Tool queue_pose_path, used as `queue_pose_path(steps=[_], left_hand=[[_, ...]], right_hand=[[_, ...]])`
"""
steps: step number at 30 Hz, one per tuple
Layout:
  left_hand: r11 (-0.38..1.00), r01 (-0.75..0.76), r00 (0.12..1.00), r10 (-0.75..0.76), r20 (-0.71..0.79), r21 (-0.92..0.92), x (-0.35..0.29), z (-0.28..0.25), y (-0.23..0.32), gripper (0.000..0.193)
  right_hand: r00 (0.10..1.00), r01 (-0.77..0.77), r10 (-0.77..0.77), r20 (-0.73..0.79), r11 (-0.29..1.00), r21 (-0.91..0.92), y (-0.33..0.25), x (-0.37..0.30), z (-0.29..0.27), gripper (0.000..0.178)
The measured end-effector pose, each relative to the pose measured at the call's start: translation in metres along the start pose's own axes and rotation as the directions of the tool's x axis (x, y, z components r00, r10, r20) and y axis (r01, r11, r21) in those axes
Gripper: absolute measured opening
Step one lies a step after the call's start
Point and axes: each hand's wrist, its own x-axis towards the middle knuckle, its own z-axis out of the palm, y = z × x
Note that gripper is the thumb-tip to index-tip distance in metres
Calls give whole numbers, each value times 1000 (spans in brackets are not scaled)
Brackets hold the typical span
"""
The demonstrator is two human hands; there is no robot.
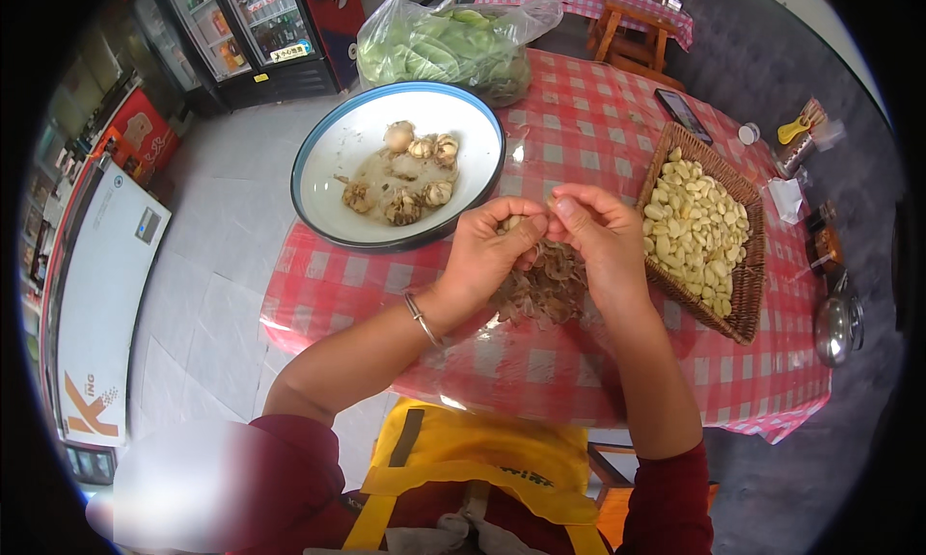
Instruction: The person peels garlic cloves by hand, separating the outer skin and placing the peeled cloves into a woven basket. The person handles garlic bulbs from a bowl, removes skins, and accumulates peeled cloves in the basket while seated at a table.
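Watching through the head cam from my end: my left hand (494, 242), the one with the silver metal bangle (422, 320) on its wrist, is curled around a pale cream garlic clove (511, 224). My right hand (603, 232) meets it fingertip to fingertip, thumb and index pinched on a small pale bit (552, 201); can't tell if that's garlic or skin. Both are over a loose brown heap of papery peelings (542, 290) on the red-and-white checked tablecloth (569, 102). Left and farther off, a round white bowl with a blue rim (326, 160) holds whole dirty-looking garlic bulbs (437, 192). On the right, a brown woven rectangular basket (758, 242) is loaded with peeled ivory cloves (699, 227).
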Motion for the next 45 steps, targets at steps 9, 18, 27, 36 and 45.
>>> queue_pose_path(steps=[9, 18, 27, 36, 45], left_hand=[[996, -87, 993, 89, -74, 22, 1, 2, -8, 13], [984, -110, 989, 123, -88, 138, 2, 3, -9, 15], [876, -247, 954, 295, -55, 415, 3, -1, -11, 12], [619, -479, 847, 511, 145, 622, 2, -6, -12, 13], [822, -368, 913, 408, 1, 434, 0, 0, -16, 16]], right_hand=[[991, 134, -114, 77, 922, -363, 5, 3, -5, 20], [993, 9, 36, 109, 922, -388, 2, 0, -9, 20], [986, 4, 68, 154, 905, -426, 2, 4, -14, 19], [989, 130, -55, 139, 768, -627, -4, 1, -8, 16], [991, 122, -90, 95, 903, -412, 8, 6, -7, 13]])
